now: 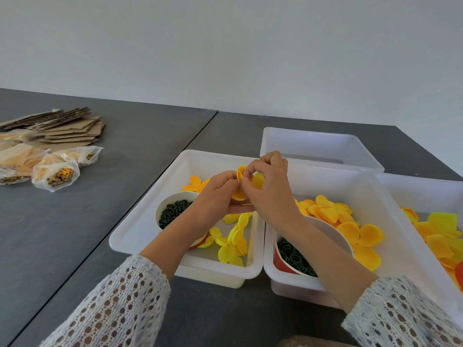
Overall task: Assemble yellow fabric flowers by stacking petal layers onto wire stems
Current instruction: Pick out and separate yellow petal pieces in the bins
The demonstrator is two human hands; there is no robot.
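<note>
1. Above the left bin (140,231), both hands worked one flower (240,182): the left hand (220,194) pinched it from below, the right hand (269,182) pinched its top petals.
2. Assembly looked early; loose petals (350,226) filled the bins, and no finished flowers showed.
3. The flower was orange-yellow, its layers cupped; its stem was hidden.

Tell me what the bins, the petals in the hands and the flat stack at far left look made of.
Bins: translucent white plastic, smooth with a slight sheen, rounded moulded rims.
Petal piece, pinched by left hand and right hand: thin yellow-orange fabric or felt-like sheet, matte, holds a cupped shape.
Flat stack: brown corrugated cardboard, matte, with layered edges showing.
</note>
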